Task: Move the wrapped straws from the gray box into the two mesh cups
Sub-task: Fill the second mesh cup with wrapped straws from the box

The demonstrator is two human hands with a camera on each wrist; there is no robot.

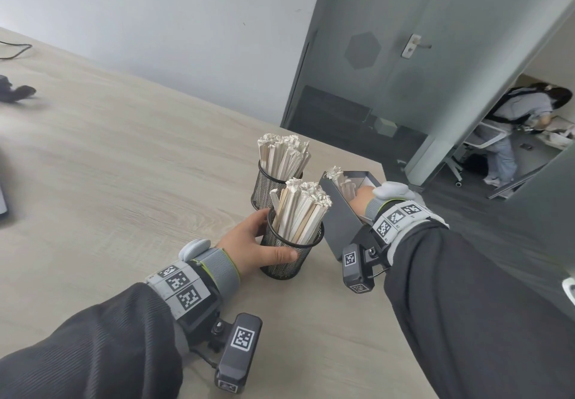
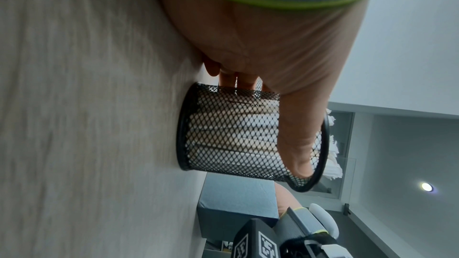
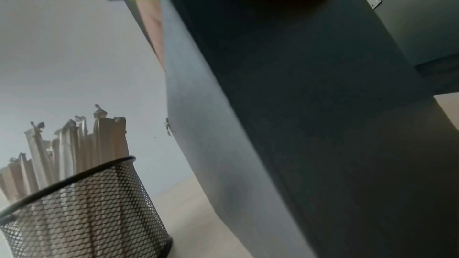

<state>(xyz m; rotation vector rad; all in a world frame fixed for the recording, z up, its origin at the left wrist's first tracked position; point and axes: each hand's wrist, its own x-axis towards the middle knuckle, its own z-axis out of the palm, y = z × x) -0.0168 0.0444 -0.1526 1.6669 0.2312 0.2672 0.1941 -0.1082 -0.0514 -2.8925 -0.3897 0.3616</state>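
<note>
Left hand (image 1: 249, 243) grips the crowded near mesh cup (image 1: 291, 251) at frame centre; right hand (image 1: 362, 201) reaches into the gray box (image 1: 340, 227), fingers hidden, grasp undeterminable; forcing remaining wrapped straws (image 1: 337, 179) in risks crumpling or tipping.

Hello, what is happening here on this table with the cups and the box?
A person is moving wrapped straws from a gray box into two mesh cups. The left hand grips the near cup, already full of straws. The right hand reaches into the tilted box, where a few straws remain; its fingers are hidden. The far cup is full too.
</note>
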